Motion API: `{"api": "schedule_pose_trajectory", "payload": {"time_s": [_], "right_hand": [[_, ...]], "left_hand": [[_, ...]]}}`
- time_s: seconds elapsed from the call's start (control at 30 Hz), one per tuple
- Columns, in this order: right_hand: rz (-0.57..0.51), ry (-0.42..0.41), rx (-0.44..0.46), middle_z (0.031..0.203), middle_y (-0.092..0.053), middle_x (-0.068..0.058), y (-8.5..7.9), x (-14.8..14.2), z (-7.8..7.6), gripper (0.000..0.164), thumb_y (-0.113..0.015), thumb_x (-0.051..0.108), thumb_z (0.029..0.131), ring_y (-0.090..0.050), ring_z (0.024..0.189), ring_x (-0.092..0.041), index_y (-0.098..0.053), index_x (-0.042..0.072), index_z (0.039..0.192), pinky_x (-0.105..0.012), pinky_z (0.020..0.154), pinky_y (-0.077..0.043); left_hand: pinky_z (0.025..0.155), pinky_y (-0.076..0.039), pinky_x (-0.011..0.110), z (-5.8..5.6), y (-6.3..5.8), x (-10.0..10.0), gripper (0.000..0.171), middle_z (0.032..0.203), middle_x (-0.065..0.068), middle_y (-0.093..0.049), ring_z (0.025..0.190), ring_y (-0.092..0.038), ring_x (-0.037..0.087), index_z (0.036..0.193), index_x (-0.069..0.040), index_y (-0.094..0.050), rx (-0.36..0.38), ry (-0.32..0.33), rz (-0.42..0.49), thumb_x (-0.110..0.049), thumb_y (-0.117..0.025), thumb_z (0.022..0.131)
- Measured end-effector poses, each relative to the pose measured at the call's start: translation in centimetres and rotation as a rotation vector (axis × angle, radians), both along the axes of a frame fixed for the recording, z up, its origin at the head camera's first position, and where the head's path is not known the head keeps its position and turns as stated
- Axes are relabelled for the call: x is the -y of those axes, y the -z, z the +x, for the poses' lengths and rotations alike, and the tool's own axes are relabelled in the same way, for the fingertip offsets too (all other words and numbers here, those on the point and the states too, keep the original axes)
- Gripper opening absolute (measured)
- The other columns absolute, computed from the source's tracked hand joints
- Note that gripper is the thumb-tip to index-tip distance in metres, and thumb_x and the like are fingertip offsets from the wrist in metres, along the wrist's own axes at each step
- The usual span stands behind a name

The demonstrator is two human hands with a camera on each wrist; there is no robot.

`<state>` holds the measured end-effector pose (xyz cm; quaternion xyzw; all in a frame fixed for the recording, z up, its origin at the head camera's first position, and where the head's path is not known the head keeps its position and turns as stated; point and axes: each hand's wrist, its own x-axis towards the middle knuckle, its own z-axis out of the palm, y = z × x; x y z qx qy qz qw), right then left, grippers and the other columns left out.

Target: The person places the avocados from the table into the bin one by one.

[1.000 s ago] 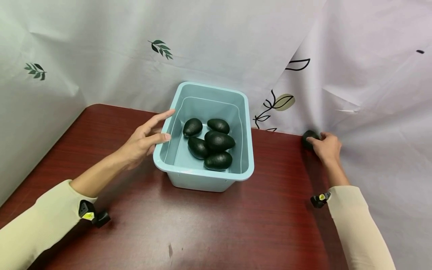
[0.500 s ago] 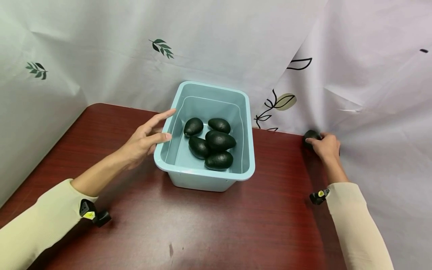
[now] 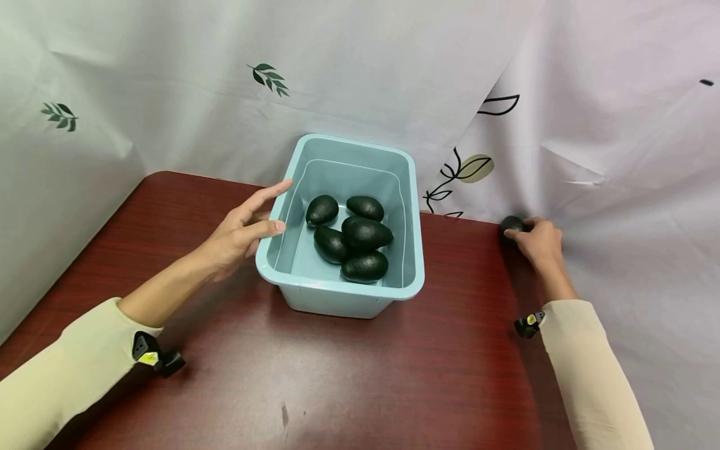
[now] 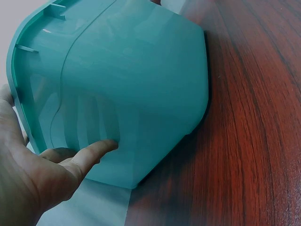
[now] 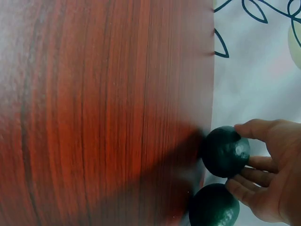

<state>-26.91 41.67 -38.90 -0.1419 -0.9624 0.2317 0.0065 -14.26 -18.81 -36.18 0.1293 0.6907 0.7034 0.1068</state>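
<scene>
A light blue plastic bin [image 3: 337, 303] stands on the table with several dark green avocados [image 3: 367, 234] lying in it. At its left side my left hand [image 3: 239, 234] holds the rim, thumb and index finger over the edge. In the left wrist view, other fingers [image 4: 96, 153] rest against the bin's outer wall. Far to the right, by the table's back edge, my right hand [image 3: 542, 242] grips a dark avocado [image 5: 225, 151] between thumb and fingers. A second avocado [image 5: 214, 207] lies right beside it in the right wrist view, close to the fingertips.
A reddish-brown wood-grain table [image 3: 349, 381] carries the bin. Pale cloth [image 3: 360, 69] with leaf prints hangs behind the table and along its right side. Wrist cameras [image 3: 154, 355] are strapped over both light sleeves.
My right hand has shifted slightly to the left together with its avocado. The left hand and the bin stay where they were.
</scene>
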Motion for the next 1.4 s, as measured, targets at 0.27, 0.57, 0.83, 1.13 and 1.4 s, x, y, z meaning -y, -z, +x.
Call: {"api": "schedule_pose_trajectory", "payload": {"time_s": [0.27,0.57,0.83,1.13,1.4], "right_hand": [[-0.028,-0.019,-0.035,0.157,-0.055,-0.040,0.4,0.9,0.6,0.079,-0.080,0.043,0.100,-0.041,0.151,-0.062,-0.056,-0.004,0.158,-0.072,0.118,-0.044],[-0.034,-0.016,-0.026,0.158,-0.057,-0.038,1.1,1.1,0.9,0.091,-0.081,0.054,0.099,-0.039,0.153,-0.061,-0.055,-0.009,0.159,-0.072,0.122,-0.041],[-0.068,-0.002,-0.019,0.163,-0.054,-0.036,1.3,0.8,1.3,0.089,-0.080,0.054,0.100,-0.034,0.156,-0.061,-0.054,-0.006,0.162,-0.071,0.126,-0.037],[-0.068,-0.010,-0.069,0.163,-0.056,-0.035,0.8,1.2,1.7,0.088,-0.081,0.057,0.098,-0.037,0.152,-0.062,-0.058,0.000,0.162,-0.068,0.125,-0.038],[-0.084,-0.046,-0.088,0.162,-0.058,-0.033,-0.6,2.8,2.3,0.090,-0.082,0.058,0.097,-0.037,0.156,-0.060,-0.058,0.003,0.163,-0.069,0.124,-0.039]], "left_hand": [[0.096,-0.069,0.040,-0.1,-0.1,0.0,0.075,0.144,0.011,-0.068,0.118,-0.078,0.016,0.177,-0.034,-0.036,-0.002,0.001,0.003,-0.009,-0.061,0.111],[0.096,-0.069,0.041,-0.1,-0.2,-0.2,0.075,0.145,0.010,-0.068,0.119,-0.079,0.017,0.177,-0.034,-0.036,0.000,0.009,0.006,-0.009,-0.061,0.111],[0.096,-0.069,0.041,0.0,-0.1,-0.2,0.075,0.143,0.009,-0.069,0.117,-0.079,0.016,0.177,-0.034,-0.036,0.002,0.006,0.008,-0.009,-0.061,0.111],[0.094,-0.069,0.037,0.1,-0.1,-0.1,0.075,0.143,0.010,-0.068,0.118,-0.077,0.016,0.177,-0.035,-0.037,0.005,-0.012,-0.012,-0.010,-0.061,0.111],[0.094,-0.069,0.036,0.1,-0.1,0.0,0.075,0.142,0.010,-0.069,0.117,-0.078,0.017,0.177,-0.035,-0.037,0.002,-0.012,-0.014,-0.011,-0.061,0.111]]}}
